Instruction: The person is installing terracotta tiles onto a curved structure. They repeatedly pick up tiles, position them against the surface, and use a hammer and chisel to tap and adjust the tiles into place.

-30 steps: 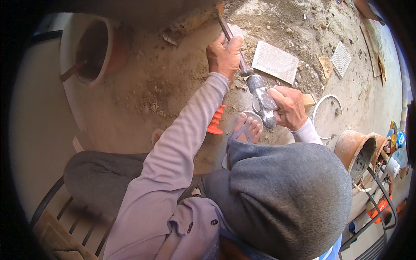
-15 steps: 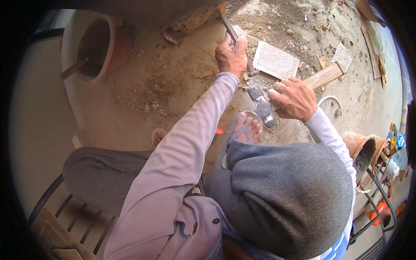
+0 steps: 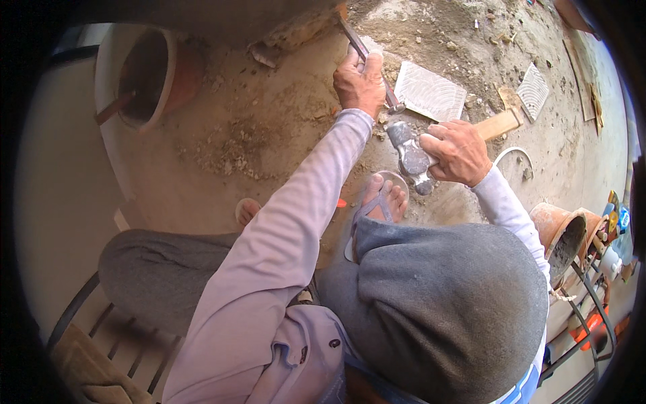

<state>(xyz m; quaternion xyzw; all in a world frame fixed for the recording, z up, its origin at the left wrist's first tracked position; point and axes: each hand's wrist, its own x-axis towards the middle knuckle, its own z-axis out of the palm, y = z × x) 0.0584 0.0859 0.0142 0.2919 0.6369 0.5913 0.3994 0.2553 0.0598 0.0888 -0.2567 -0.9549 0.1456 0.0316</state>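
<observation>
My left hand [image 3: 359, 82] is closed round a dark metal chisel [image 3: 354, 39]. The chisel's far end meets the rough, broken lower edge of a block [image 3: 296, 37] at the top, and its struck end points back toward me. In my right hand [image 3: 455, 152] is a hammer, gripped by its pale wooden handle [image 3: 499, 125] close under the head. The grey steel hammer head [image 3: 412, 159] hangs just short of the chisel's struck end, with a small gap between them. A pale tile piece [image 3: 431, 91] with curved ridges lies on the ground beyond my right hand.
Rubble and dust [image 3: 235, 151] cover the ground ahead. A bucket [image 3: 168, 81] stands at the far left with a stick in it. Another ridged tile piece [image 3: 533, 92] lies to the right. Dirty buckets [image 3: 558, 232] stand at the right, near a black metal frame [image 3: 592, 296]. My sandalled foot [image 3: 385, 198] is below the hammer.
The hammer head has shifted slightly right and its handle has tilted a little. My left hand and the chisel have stayed nearly in place.
</observation>
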